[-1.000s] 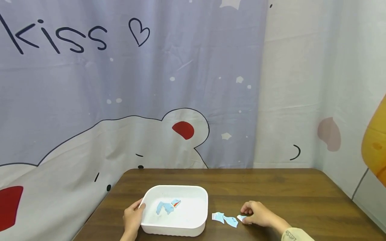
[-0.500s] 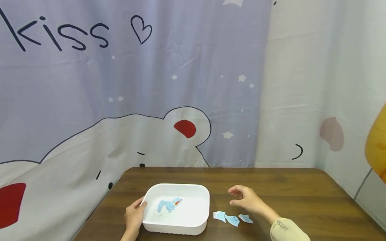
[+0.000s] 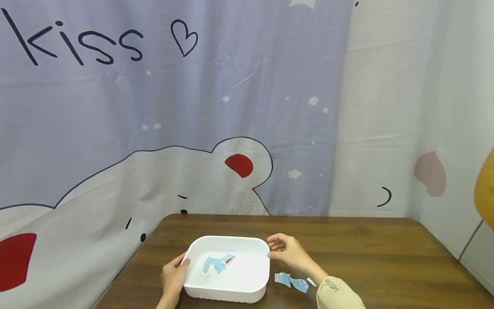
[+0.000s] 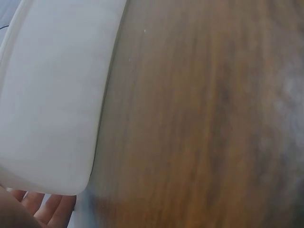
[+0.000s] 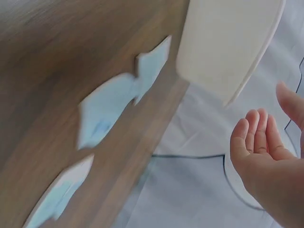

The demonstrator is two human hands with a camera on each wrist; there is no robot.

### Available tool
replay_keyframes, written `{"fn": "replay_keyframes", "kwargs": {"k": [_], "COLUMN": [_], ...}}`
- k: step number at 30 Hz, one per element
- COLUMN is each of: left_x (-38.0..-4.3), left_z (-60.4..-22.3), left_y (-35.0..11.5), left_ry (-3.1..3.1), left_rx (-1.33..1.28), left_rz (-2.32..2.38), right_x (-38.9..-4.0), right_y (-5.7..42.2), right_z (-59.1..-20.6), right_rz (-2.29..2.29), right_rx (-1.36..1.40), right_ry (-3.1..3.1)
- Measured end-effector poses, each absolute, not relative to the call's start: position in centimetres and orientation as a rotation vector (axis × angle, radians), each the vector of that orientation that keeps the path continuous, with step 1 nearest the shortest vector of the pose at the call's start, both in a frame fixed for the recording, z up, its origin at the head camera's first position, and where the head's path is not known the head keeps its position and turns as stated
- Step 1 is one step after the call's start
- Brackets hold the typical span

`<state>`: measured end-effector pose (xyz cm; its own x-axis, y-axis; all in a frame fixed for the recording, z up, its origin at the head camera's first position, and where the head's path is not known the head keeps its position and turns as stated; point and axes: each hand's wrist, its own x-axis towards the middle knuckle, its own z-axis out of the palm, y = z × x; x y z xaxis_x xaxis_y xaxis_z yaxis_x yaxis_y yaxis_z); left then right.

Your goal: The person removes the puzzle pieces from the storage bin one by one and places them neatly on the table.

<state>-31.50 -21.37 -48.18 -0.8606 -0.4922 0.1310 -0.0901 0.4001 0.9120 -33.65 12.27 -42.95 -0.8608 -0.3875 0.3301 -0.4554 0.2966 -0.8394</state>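
My left hand (image 3: 173, 277) grips the left side of a white plastic tub (image 3: 227, 296), thumb over the rim. In the left wrist view, its fingers (image 4: 61, 209) show at the tub's end. Inside lie three flat light-blue irregular pieces, one with a red stripe (image 3: 229, 259). My right hand (image 3: 287, 251) is at the tub's right back rim, fingers loosely bent and holding nothing; the right wrist view shows it apart from the tub wall (image 5: 223, 47). Three more pieces lie on the table right of the tub: one nearest it (image 3: 282, 279), a middle one (image 5: 107, 109), and one partly behind the sleeve (image 3: 311, 282).
The brown wooden table (image 3: 359, 244) extends behind and to the right of the tub. A printed curtain (image 3: 247, 86) hangs right behind the table's far edge. The light yellow right sleeve (image 3: 339, 294) passes over the table near the loose pieces.
My right hand has left the rightmost loose piece on the table, risen, and moved left to the tub's rim. My left hand and the pieces have stayed put.
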Motion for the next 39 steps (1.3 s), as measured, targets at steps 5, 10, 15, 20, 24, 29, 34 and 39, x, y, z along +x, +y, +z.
{"fn": "replay_keyframes", "kwargs": {"k": [5, 10, 15, 20, 24, 29, 34, 39], "left_x": [-31.5, -31.5, -31.6, -31.7, -31.9, -32.1, -32.0, -31.7], "left_z": [-48.0, -48.1, -48.2, -48.3, -48.3, -48.4, -48.7, -48.6], "left_y": [-21.6, -21.8, -22.0, -22.1, -21.9, -21.3, -21.2, -21.6], "left_ry": [-2.274, -2.286, -2.299, -2.304, -2.294, -2.296, -2.282, -2.297], "left_rx": [0.502, 0.502, 0.511, 0.513, 0.507, 0.475, 0.477, 0.504], "left_rz": [-1.458, -1.439, -1.428, -1.419, -1.428, -1.429, -1.436, -1.407], "right_x": [-34.1, -34.7, -35.2, -35.8, -35.9, -35.9, -36.2, -36.7], "right_y": [9.4, 6.8, 4.7, 2.9, 1.6, 0.1, -1.6, -2.8], "right_z": [-43.0, -43.2, -43.8, -44.2, -44.2, -44.7, -45.8, -46.5], "right_rz": [1.616, 1.542, 1.490, 1.462, 1.476, 1.565, 1.693, 1.674], "right_rx": [0.808, 0.851, 0.875, 0.897, 0.909, 0.881, 0.731, 0.645], "right_ry": [-2.473, -2.470, -2.502, -2.525, -2.542, -2.549, -2.500, -2.452]}}
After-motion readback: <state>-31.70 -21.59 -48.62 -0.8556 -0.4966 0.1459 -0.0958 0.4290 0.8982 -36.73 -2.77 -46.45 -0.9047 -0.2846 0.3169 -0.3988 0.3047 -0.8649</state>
